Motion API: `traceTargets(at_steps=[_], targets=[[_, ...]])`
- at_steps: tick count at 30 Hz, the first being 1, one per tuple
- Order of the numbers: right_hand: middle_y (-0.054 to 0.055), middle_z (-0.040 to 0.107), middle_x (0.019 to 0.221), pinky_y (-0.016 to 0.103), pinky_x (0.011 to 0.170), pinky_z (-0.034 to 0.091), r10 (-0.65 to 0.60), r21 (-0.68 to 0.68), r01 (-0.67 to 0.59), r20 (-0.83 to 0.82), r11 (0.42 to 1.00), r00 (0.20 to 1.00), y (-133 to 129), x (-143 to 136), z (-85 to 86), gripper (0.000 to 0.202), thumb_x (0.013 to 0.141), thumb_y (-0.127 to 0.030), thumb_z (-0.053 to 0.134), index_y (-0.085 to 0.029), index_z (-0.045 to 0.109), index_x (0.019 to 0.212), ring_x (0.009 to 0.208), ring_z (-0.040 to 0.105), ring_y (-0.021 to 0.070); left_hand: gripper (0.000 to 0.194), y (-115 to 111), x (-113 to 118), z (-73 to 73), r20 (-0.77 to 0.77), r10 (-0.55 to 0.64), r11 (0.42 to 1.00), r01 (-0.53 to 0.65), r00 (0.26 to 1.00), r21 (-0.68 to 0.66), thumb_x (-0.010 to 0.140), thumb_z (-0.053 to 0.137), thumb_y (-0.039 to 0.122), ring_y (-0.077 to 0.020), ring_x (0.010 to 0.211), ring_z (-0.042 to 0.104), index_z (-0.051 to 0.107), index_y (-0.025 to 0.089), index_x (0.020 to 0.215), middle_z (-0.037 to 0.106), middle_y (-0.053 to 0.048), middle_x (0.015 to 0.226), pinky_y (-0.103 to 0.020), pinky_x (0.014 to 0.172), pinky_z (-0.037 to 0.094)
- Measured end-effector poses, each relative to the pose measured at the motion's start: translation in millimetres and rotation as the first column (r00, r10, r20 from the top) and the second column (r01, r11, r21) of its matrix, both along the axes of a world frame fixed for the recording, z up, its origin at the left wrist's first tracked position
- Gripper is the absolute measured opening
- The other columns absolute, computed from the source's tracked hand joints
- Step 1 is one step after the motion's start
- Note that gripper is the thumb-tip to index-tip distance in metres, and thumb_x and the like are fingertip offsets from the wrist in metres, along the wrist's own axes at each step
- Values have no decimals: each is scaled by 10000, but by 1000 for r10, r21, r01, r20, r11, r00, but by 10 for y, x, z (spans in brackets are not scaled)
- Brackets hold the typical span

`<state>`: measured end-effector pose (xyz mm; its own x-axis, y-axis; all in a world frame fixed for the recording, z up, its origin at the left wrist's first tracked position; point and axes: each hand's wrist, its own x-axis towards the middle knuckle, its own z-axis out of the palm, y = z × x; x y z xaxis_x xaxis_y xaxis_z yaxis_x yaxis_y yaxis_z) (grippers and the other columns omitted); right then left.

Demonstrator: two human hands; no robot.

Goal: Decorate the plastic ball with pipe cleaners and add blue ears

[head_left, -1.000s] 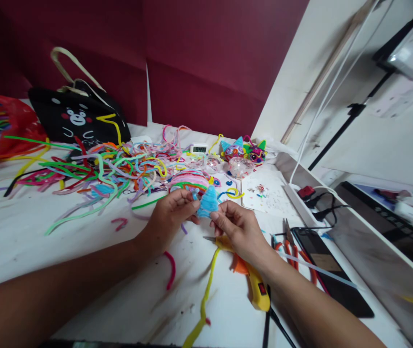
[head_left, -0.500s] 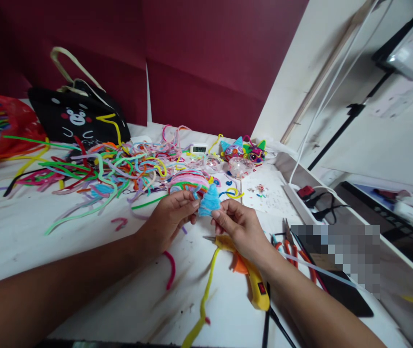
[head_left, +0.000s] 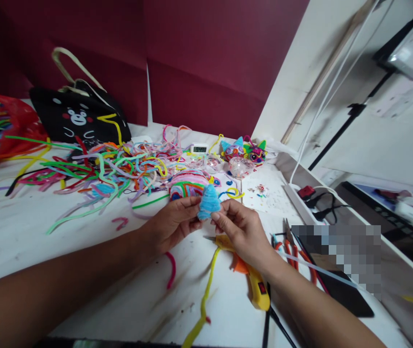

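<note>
A small light-blue triangle wound from fuzzy pipe cleaner (head_left: 209,202) stands upright between my two hands, above the table. My left hand (head_left: 178,222) pinches its left edge between thumb and fingers. My right hand (head_left: 238,226) grips its lower right edge the same way. Just behind lies a striped pipe-cleaner piece (head_left: 189,181) in pink, green and orange, partly hidden by my left fingers. A yellow glue gun (head_left: 257,287) rests under my right wrist, its middle covered by that hand.
Loose pipe cleaners (head_left: 126,166) are heaped at the back left, before a black bag (head_left: 83,116). Two finished animal faces (head_left: 244,151) sit by a small digital clock (head_left: 199,149). Orange-handled pliers (head_left: 293,251) and a dark tray-like slab (head_left: 351,295) lie right.
The blue triangle has turned slightly in my fingers, and now looks narrower and more rounded. My left fingers have shifted a little lower; the striped piece behind shows more.
</note>
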<state>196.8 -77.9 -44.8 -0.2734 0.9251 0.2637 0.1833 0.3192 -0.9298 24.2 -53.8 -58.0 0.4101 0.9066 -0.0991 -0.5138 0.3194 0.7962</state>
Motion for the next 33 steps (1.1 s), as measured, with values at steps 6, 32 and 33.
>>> traceTargets(at_steps=[6, 32, 33], targets=[[-19, 531, 662, 243, 560, 396, -35, 78, 30, 63, 996, 997, 7, 21, -27, 182, 899, -347, 558, -194, 552, 800, 602, 501, 124, 352, -24, 18, 27, 4, 29, 999, -29, 1000, -38, 617, 841, 200, -85, 647, 597, 639, 158, 902, 653, -6, 792, -165, 556, 459], [-29, 581, 577, 234, 509, 396, -4, -146, -14, -117, 989, 993, 27, -3, 10, 293, 823, -468, 638, -194, 560, 753, 517, 521, 117, 141, -97, -55, 90, -496, 370, 784, 22, 786, 620, 784, 670, 303, -126, 588, 568, 708, 186, 853, 667, 0, 686, -210, 533, 451], [-27, 582, 572, 234, 509, 397, -4, -146, -14, -121, 989, 993, 27, -4, 13, 292, 821, -464, 641, -193, 561, 749, 515, 521, 116, 147, -88, -59, 72, -508, 381, 776, 32, 772, 630, 795, 662, 308, -125, 595, 572, 704, 181, 858, 666, -2, 693, -209, 539, 453]])
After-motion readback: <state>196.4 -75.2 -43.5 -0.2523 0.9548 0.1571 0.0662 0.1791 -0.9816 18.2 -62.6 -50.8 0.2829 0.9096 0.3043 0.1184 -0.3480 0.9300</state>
